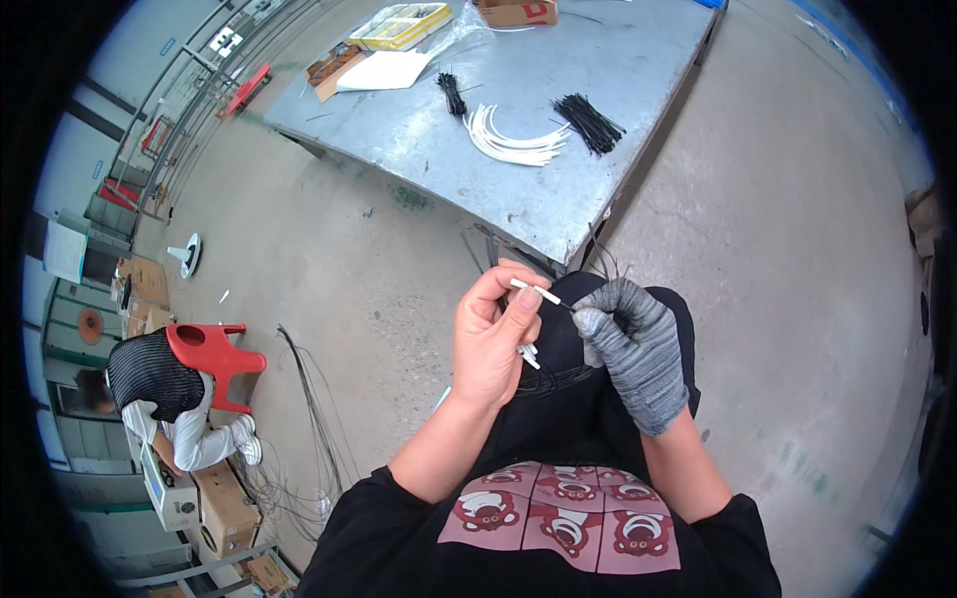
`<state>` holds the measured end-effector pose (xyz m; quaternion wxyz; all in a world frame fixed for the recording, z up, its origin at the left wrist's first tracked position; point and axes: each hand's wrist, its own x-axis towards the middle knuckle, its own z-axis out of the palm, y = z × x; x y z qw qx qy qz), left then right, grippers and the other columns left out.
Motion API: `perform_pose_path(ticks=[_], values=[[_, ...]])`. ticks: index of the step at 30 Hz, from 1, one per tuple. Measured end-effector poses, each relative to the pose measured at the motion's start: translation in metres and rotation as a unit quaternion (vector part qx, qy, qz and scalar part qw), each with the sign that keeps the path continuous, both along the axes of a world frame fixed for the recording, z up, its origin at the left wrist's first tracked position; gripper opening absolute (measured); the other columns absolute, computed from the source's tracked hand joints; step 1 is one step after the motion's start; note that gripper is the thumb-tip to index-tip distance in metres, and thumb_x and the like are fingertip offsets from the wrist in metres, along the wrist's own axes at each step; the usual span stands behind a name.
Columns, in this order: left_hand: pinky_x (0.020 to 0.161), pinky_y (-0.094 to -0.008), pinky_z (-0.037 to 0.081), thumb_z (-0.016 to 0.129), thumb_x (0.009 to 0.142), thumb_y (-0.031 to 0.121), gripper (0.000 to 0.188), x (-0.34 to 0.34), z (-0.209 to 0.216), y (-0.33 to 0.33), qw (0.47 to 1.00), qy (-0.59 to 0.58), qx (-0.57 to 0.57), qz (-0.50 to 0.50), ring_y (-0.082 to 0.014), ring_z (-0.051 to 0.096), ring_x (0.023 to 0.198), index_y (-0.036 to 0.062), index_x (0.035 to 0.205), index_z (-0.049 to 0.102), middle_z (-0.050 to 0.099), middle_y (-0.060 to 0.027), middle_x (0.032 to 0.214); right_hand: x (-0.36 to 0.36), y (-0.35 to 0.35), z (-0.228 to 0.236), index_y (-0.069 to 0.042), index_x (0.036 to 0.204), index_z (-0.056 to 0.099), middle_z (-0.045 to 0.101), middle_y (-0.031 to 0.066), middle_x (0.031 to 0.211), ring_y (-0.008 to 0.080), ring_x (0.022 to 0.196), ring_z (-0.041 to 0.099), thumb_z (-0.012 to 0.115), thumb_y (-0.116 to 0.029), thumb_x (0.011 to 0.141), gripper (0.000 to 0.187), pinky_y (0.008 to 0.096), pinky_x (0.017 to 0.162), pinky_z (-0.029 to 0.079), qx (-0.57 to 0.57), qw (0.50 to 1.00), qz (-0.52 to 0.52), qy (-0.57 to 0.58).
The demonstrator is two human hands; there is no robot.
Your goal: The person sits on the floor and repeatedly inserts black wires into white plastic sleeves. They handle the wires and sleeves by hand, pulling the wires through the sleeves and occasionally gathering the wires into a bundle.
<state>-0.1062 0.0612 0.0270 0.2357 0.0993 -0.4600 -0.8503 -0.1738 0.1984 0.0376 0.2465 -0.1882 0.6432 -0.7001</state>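
Observation:
My bare left hand (488, 339) pinches a short, thin white tube (549, 297) between thumb and fingers. More white tube pieces (528, 355) stick out below, at the palm. In a grey knitted glove, my right hand (633, 349) is closed on a thin black wire (566, 306), whose end meets the right end of the tube. Whether the wire runs inside the tube, I cannot tell. Both hands are held close together above my lap. Loose dark strands show behind the fingers. The metal table (389, 149) ahead carries curved white tubes (513, 148) and a black wire bundle (590, 124).
A smaller black bundle (452, 95), a white sheet (384, 71), a yellow-edged tray (401, 26) and a cardboard box (516, 12) lie farther back on the table. At left, a person (158, 377) sits on a red stool (224, 361) near black cables (311, 394) on the floor.

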Motion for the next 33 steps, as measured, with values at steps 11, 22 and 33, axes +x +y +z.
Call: perform_pose_path(ticks=[11,22,33], values=[[0.047,-0.0192,0.022,0.065,0.086,0.016,0.017,0.002,-0.006,0.001,0.997,-0.02,0.062,-0.046,-0.0031,0.034,0.062,0.0011,0.092,0.06,0.047,0.0039,0.086,0.004,0.005,0.004,-0.002,0.09,0.062,0.059,0.0002,0.069,0.0047,0.052,0.054,0.068,-0.009,0.082,0.013,0.019,0.047,0.044,-0.028,0.999,-0.021,-0.039],[0.046,-0.0185,0.021,0.065,0.085,0.021,0.019,0.003,-0.004,-0.001,0.995,0.0,0.089,-0.043,-0.0026,0.03,0.059,0.0025,0.087,0.06,0.046,0.0047,0.086,0.007,0.001,0.006,-0.002,0.087,0.063,0.058,-0.001,0.067,0.0037,0.053,0.052,0.067,-0.007,0.082,0.008,0.0188,0.048,0.043,0.0,1.0,-0.018,0.02],[0.046,-0.0176,0.023,0.063,0.087,0.017,0.016,0.003,-0.004,-0.001,0.987,0.002,0.126,-0.103,-0.0019,0.029,0.053,0.0013,0.089,0.06,0.046,0.0029,0.083,0.008,0.0,0.004,-0.003,0.084,0.061,0.059,0.0008,0.068,0.0051,0.053,0.052,0.069,-0.007,0.081,0.009,0.0192,0.048,0.042,-0.009,0.998,-0.035,0.047]])
